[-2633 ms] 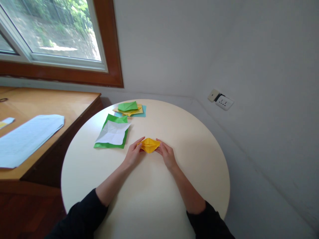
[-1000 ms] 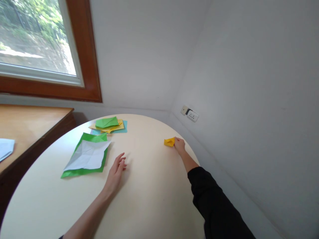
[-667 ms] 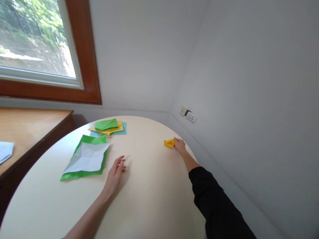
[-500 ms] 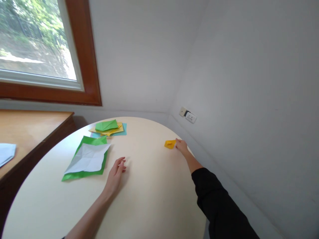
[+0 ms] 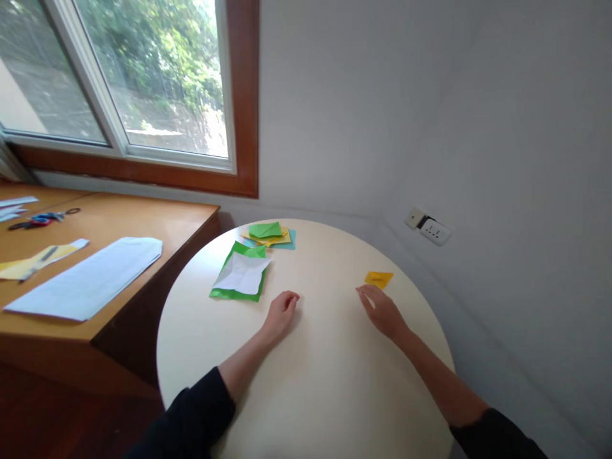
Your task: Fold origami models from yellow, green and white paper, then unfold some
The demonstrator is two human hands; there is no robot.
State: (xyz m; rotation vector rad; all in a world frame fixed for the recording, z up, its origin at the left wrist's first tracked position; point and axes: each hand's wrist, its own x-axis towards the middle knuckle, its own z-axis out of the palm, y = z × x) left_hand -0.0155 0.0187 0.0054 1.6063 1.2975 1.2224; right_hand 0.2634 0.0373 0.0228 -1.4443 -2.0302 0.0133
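Observation:
A small folded yellow paper piece (image 5: 378, 278) lies alone on the right side of the round cream table (image 5: 310, 382). My right hand (image 5: 381, 310) rests open on the table just short of it, fingers spread, holding nothing. My left hand (image 5: 282, 312) lies on the table near the middle with its fingers loosely curled and nothing in them. A green sheet with its white side up (image 5: 240, 276) lies just beyond my left hand. A stack of green, yellow and blue papers (image 5: 268, 234) sits at the table's far edge.
A wooden desk (image 5: 95, 255) adjoins the table on the left, carrying a long white paper (image 5: 90, 276), paper strips and scissors (image 5: 41, 218). A window (image 5: 119, 83) is above it. A wall socket (image 5: 428, 227) sits on the right wall.
My right hand let go of the yellow folded piece and drew back towards me. The view swung left, bringing the desk and window in. My left hand curled its fingers.

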